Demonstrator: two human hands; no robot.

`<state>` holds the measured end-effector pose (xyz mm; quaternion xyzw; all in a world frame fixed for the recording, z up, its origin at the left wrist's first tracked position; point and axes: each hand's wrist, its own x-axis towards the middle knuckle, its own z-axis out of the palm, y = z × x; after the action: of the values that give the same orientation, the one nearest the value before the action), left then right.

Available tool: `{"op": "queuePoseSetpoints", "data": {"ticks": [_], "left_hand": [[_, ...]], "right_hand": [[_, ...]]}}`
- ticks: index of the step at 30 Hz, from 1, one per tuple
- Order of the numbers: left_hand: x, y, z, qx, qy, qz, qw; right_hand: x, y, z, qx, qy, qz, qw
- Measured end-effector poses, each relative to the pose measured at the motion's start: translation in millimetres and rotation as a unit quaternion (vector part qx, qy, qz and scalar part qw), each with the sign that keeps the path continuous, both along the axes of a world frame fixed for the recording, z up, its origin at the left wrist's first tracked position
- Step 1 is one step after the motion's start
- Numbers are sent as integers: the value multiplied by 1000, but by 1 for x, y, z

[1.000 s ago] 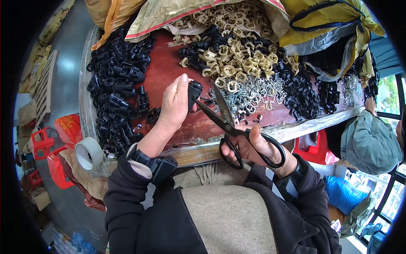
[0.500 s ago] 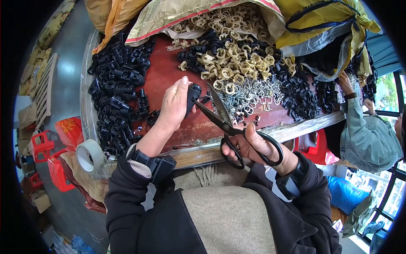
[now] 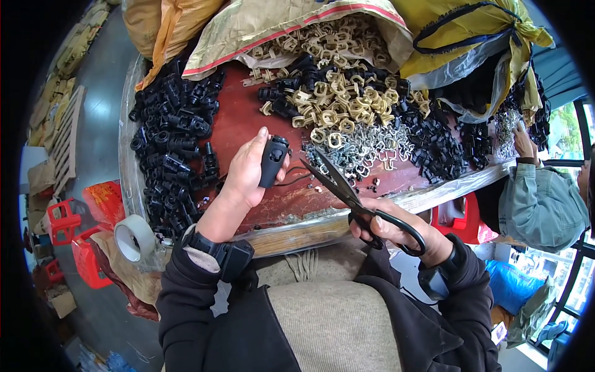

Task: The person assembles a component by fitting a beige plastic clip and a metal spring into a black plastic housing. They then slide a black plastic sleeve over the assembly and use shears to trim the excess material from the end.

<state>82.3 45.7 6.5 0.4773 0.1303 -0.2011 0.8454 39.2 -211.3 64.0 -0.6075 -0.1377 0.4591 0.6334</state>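
Note:
My left hand (image 3: 246,168) grips a black plastic part (image 3: 273,162), a rounded, handle-like piece with an opening near its top, held upright above the red tabletop (image 3: 238,102). In my right hand (image 3: 396,226) is a pair of black-handled scissors (image 3: 338,183), the blades slightly apart and pointing up and left. Their tips are a short way right of the black part and do not touch it. A thin dark strand (image 3: 296,180) shows between the part and the blades.
Black parts (image 3: 176,136) are heaped at left. Beige clips (image 3: 347,102), metal hooks (image 3: 372,149) and small black pieces (image 3: 434,142) lie beyond the scissors. Sacks (image 3: 297,22) line the back. A roll of clear tape (image 3: 134,239) is at the near left; a co-worker's hand (image 3: 525,144) reaches in at right.
The scissors have drawn back right and down, away from the black part, and their blades have closed somewhat. My left hand has turned the part, showing its opening.

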Motion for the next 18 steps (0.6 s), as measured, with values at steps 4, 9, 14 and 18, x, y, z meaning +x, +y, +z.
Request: {"op": "queuePoseSetpoints", "data": {"ticks": [4, 9, 14, 18], "left_hand": [[-1, -3, -2, -7, 0, -13, 1000], [-2, -11, 4, 31, -14, -24, 999], [-2, -13, 0, 41, -13, -29, 999], [-4, -15, 1, 79, -30, -59, 995]], "right_hand": [[0, -2, -2, -18, -19, 5, 1000], [1, 0, -1, -67, -81, 7, 994], [5, -4, 1, -149, -140, 50, 978], [5, -3, 1, -138, -185, 37, 972]]}}
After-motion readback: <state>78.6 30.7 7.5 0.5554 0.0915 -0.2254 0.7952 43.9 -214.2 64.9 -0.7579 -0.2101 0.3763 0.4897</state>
